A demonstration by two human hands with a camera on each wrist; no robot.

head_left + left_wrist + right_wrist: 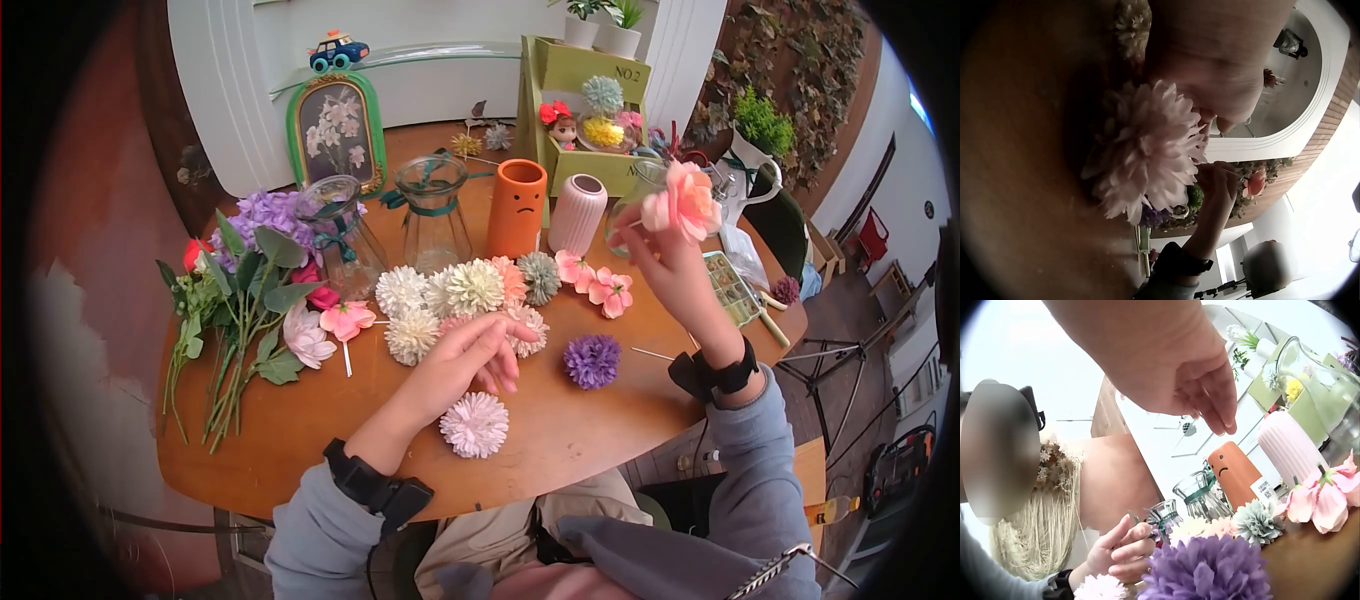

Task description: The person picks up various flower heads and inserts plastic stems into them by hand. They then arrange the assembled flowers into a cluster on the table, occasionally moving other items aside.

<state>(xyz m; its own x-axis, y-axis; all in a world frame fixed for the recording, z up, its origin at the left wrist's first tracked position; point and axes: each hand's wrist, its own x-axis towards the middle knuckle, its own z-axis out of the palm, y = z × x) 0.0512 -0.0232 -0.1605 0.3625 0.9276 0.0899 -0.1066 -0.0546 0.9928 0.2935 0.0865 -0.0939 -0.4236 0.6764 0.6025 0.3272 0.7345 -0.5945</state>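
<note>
My right hand point(668, 262) is raised over the right side of the table and pinches a peach-pink artificial flower point(683, 200) by its thin stem. In the left wrist view the same flower point(1255, 183) shows beyond the hand's fingertips; the right wrist view hides it. My left hand point(468, 362) hovers with loosely bent fingers and nothing in them, just above a pale pink pompom flower point(474, 425). A purple pompom flower point(592, 361) lies between the two hands. White, cream, peach and grey-green pompom blooms point(474, 288) are clustered beyond the left hand.
Two glass vases point(433, 215) with green ribbons, an orange sad-faced vase point(516, 210) and a ribbed pink vase point(578, 215) stand at the back. Leafy stems with lilac blooms point(262, 225) lie left. A clear glass vase point(648, 178) stands behind the right hand, a compartment box point(733, 285) right.
</note>
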